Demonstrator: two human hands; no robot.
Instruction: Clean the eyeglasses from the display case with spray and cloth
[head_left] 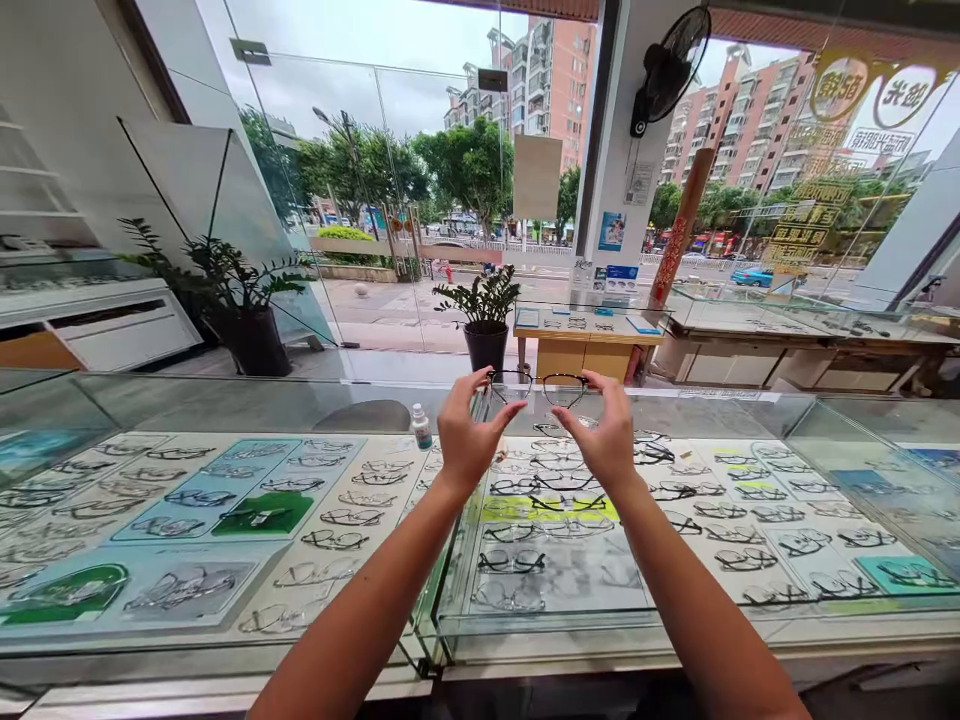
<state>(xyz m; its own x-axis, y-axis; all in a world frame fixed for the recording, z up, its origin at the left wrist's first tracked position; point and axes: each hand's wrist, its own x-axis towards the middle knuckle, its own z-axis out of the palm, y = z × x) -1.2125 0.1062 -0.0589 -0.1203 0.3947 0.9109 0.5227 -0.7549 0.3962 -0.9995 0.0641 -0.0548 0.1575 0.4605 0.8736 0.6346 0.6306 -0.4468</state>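
Note:
A pair of eyeglasses with dark, thin rims is held up in front of me, level, above the glass display counter. My left hand pinches its left end between thumb and fingers. On the other side, my right hand grips the right end the same way. Both arms reach forward over the counter. Below the hands, rows of spectacle frames lie under the glass. A small white bottle with a blue-green label stands just left of my left hand.
The glass display case spans the width before me. Beyond it are a potted plant, a larger potted plant at left, and a wooden display table. A black wall fan hangs on the pillar by the glass shopfront.

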